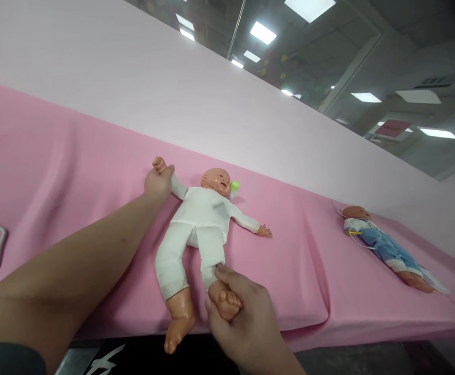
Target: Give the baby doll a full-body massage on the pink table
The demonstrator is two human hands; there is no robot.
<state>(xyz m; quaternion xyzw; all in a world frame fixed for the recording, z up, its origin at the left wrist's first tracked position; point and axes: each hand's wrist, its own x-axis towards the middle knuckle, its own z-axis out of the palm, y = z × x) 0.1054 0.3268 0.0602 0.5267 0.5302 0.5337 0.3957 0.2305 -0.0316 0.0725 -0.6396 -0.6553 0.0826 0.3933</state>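
A baby doll with a white cloth body lies on its back on the pink sheet, its head toward the wall. My left hand is closed round the doll's forearm, just below its small fist. Lower down, my right hand grips the doll's foot and ankle, with the toes showing between thumb and fingers. The doll's other leg rests at the front edge of the sheet, its foot over the edge. Its other arm lies stretched out to the side. A green pacifier is beside the doll's face.
Further right lies a second doll in blue and white clothes, with a thin cord about it. The pink sheet covers a long table against a white partition. A pale cord lies at the left edge.
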